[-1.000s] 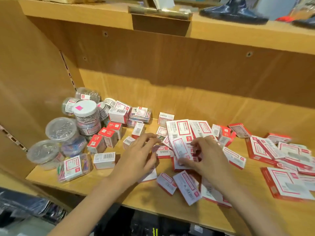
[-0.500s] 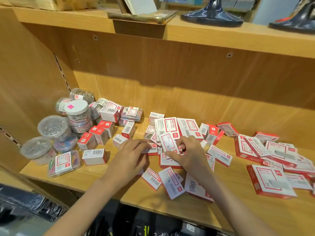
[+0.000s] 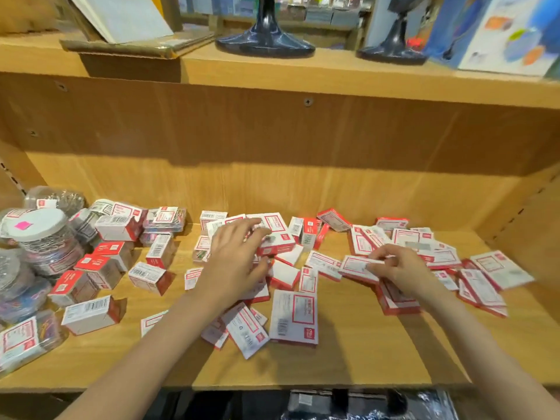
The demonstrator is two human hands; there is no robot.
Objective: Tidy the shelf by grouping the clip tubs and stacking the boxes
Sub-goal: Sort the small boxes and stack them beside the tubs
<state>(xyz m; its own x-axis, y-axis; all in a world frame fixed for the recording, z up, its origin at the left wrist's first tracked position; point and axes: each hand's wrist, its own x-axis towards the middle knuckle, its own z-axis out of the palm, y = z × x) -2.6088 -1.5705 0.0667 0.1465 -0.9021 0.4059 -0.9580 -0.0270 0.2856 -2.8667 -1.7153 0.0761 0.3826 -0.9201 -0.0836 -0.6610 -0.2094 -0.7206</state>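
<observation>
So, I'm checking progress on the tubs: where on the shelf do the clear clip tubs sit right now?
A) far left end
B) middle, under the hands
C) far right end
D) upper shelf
A: the clip tubs cluster at the shelf's left end.

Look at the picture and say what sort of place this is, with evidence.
Probably a stationery shop. A wooden display shelf holds many identical red-and-white boxes with barcodes, clear tubs of paper clips sit at the left, and more goods stand on the shelf above.
</observation>
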